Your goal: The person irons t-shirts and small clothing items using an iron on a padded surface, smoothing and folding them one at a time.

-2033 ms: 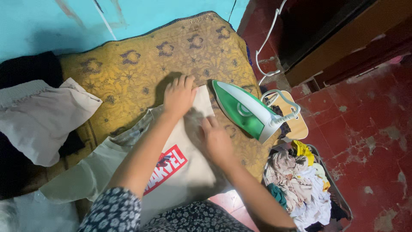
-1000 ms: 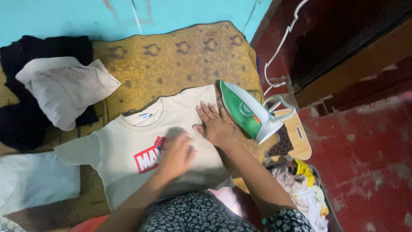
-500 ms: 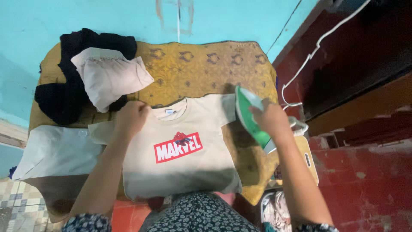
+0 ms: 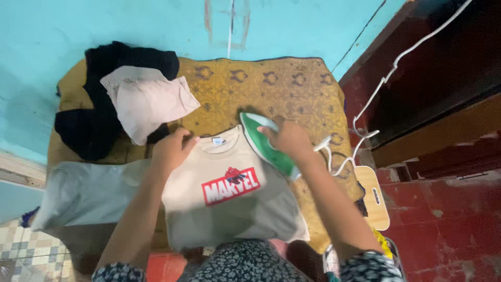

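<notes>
The right hand (image 4: pixel 289 138) closes its grip around the handle of a green and white steam iron (image 4: pixel 266 143), which rests on the right shoulder of a beige T-shirt (image 4: pixel 229 198) with a red printed logo. The left hand (image 4: pixel 172 149) lies flat and open, pressing on the other shoulder of the T-shirt, just beside the collar. The T-shirt lies spread on a yellow patterned cloth (image 4: pixel 276 83). To the right of the iron, a white cord (image 4: pixel 376 94) runs away, and a wooden board (image 4: pixel 373 196) lies near it. Beyond the left hand is a crumpled beige garment (image 4: pixel 148 102) on top of black clothes (image 4: pixel 94 125).
</notes>
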